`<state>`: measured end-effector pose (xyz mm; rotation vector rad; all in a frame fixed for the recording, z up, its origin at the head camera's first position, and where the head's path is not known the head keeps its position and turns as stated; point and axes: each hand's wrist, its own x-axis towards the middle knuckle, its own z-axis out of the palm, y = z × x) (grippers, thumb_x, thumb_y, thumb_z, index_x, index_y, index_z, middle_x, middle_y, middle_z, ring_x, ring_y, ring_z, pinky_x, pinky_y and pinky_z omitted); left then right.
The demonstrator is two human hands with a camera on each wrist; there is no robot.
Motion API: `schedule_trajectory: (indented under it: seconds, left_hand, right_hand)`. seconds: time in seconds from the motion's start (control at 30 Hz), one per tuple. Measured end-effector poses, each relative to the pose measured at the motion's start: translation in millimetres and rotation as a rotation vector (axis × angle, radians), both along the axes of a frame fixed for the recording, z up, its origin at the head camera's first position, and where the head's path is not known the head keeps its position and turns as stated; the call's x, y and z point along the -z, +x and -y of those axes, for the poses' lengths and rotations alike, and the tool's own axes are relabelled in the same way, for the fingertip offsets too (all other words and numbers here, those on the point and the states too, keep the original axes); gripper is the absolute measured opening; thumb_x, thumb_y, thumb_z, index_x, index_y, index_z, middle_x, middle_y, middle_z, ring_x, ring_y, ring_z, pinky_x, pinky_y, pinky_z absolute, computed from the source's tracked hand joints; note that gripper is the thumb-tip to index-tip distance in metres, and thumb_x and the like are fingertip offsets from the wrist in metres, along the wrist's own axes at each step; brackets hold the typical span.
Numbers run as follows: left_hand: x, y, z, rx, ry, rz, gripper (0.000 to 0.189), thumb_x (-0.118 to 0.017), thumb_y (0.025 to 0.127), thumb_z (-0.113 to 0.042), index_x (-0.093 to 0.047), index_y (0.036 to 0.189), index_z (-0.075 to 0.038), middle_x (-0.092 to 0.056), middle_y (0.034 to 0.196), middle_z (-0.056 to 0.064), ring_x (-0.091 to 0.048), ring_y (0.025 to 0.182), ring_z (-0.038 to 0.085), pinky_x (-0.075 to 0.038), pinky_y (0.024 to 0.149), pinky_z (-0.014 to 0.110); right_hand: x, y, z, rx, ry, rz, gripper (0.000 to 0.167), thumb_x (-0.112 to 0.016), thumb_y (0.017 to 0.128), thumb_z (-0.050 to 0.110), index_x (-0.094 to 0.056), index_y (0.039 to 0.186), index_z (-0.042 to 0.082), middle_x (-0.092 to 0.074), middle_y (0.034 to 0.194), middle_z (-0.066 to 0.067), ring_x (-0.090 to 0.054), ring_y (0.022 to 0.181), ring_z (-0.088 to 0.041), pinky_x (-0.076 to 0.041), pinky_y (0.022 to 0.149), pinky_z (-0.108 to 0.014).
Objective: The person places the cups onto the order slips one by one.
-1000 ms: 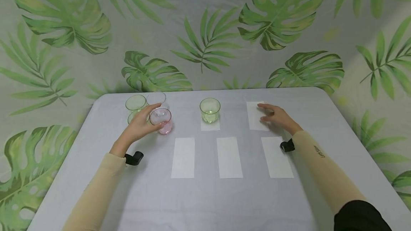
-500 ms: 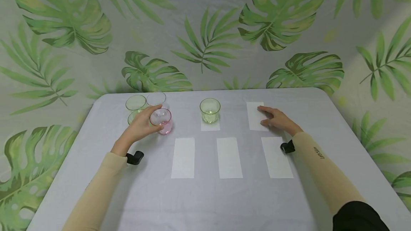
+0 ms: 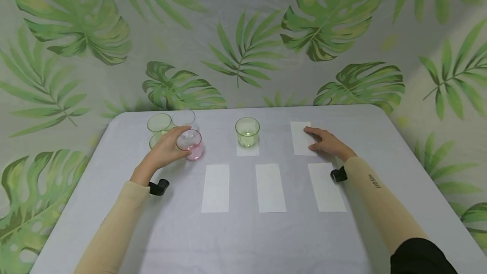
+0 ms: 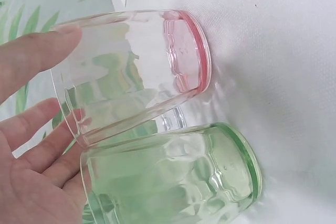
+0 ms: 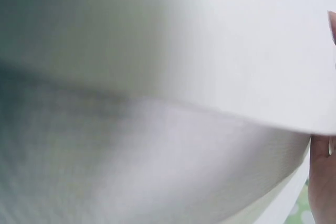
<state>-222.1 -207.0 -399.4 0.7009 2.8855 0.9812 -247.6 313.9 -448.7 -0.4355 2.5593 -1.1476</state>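
Observation:
My left hand [image 3: 165, 149] holds a pink-tinted drinking glass [image 3: 196, 151] at the back left. In the left wrist view the thumb lies on one side of this glass [image 4: 131, 66] near its rim, with fingers on the far side. Beside it, close to the palm, stands a green glass [image 4: 168, 177]. My right hand [image 3: 328, 143] rests with spread fingers at the right edge of a white paper rectangle [image 3: 299, 141] at the back right. Only part of that hand [image 5: 323, 182] shows in the right wrist view, at the paper's edge.
Behind the left hand stand another green glass [image 3: 159, 122] and a clear glass [image 3: 184, 117]. One more green glass [image 3: 248, 134] stands on a paper rectangle at the back middle. Three white paper rectangles [image 3: 215, 189] lie in a row nearer the front of the cloth-covered table [image 3: 243, 240].
My right hand has lowered slightly, its fingertips coming down at the paper's edge. The left hand keeps its hold on the pink glass, and the glasses stay in place.

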Motion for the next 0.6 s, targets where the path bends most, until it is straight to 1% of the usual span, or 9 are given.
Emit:
schedule_trajectory:
  seconds: [0.13,0.23,0.4,0.5,0.6]
  left_hand:
    - [1.4,0.8,0.1,-0.001,0.007,-0.017,0.072,-0.079,0.076,-0.008,-0.044,0.137,0.006,-0.047,0.135,0.023,-0.041,0.127,0.039,-0.032,0.104,0.055]
    - [2.2,2.2,-0.5,-0.006,0.021,-0.026,0.071,-0.080,0.075,-0.008,-0.046,0.136,0.005,-0.048,0.136,0.023,-0.041,0.127,0.038,-0.032,0.104,0.055]
    - [2.6,5.2,-3.3,-0.010,0.057,-0.068,0.069,-0.079,0.075,-0.007,-0.047,0.136,0.002,-0.050,0.134,0.021,-0.043,0.125,0.038,-0.034,0.102,0.055]
    - [0.9,8.1,-8.6,-0.017,0.103,-0.092,0.069,-0.080,0.074,-0.007,-0.049,0.135,-0.001,-0.051,0.133,0.020,-0.045,0.123,0.036,-0.035,0.101,0.054]
    - [-0.3,11.3,-15.4,-0.021,0.155,-0.100,0.069,-0.081,0.072,-0.005,-0.050,0.134,-0.002,-0.049,0.135,0.019,-0.044,0.123,0.035,-0.035,0.101,0.054]
  right_hand:
    - [-1.0,-1.7,3.3,0.023,0.033,0.037,0.068,-0.065,0.092,0.016,-0.030,0.149,0.003,-0.017,0.154,-0.025,-0.006,0.141,-0.043,-0.007,0.111,-0.059]
    - [-1.1,-2.3,4.7,0.026,0.058,0.043,0.067,-0.063,0.092,0.010,-0.029,0.149,0.001,-0.016,0.154,-0.024,-0.006,0.141,-0.043,-0.008,0.111,-0.059]
    - [1.0,-3.3,3.2,0.012,0.079,0.020,0.067,-0.063,0.092,0.010,-0.028,0.148,0.000,-0.017,0.154,-0.025,-0.007,0.140,-0.044,-0.009,0.110,-0.059]
    - [0.0,-2.8,3.6,0.011,0.086,0.018,0.067,-0.063,0.092,0.012,-0.029,0.148,0.000,-0.018,0.153,-0.025,-0.008,0.140,-0.044,-0.010,0.110,-0.059]
    - [-0.2,-3.3,4.3,0.008,0.083,0.019,0.067,-0.064,0.092,0.012,-0.029,0.148,-0.001,-0.018,0.153,-0.025,-0.008,0.140,-0.044,-0.010,0.110,-0.059]
